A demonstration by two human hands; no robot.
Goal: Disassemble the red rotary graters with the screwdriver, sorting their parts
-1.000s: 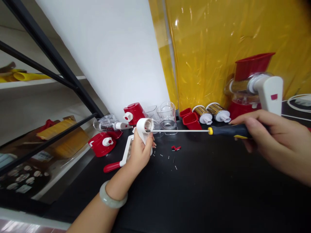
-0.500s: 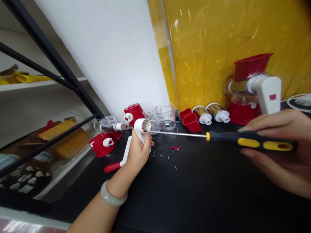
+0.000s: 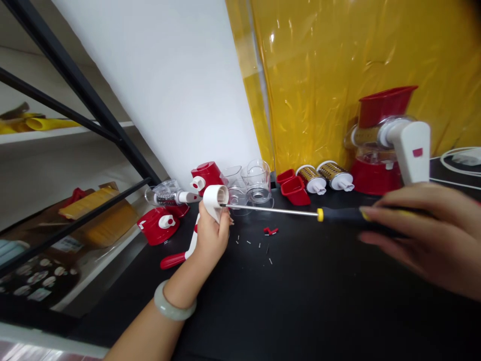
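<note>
Left hand (image 3: 210, 235) closed round the white crank handle (image 3: 215, 200), fingers wrapped about its neck just below the round socket end, which faces right; the crank's arm runs down behind the hand to a red knob (image 3: 172, 260) lying on the black table (image 3: 300, 301). Right hand (image 3: 424, 235) curled loosely about the black-and-yellow grip of a screwdriver (image 3: 278, 211), fingers laid along the top and thumb beneath, the grip mostly hidden. The steel shaft runs level to the left, its tip at the mouth of the socket. A pale bracelet (image 3: 173, 307) sits on the left wrist. On the table just right of the left hand: small scattered pins (image 3: 259, 246) and a small red clip (image 3: 271, 231). Behind: clear housings (image 3: 257, 181), red hoppers (image 3: 295, 186), two metal grater drums (image 3: 325, 177), and an assembled red-and-white grater (image 3: 387, 140) before the yellow sheet (image 3: 338, 65)
</note>
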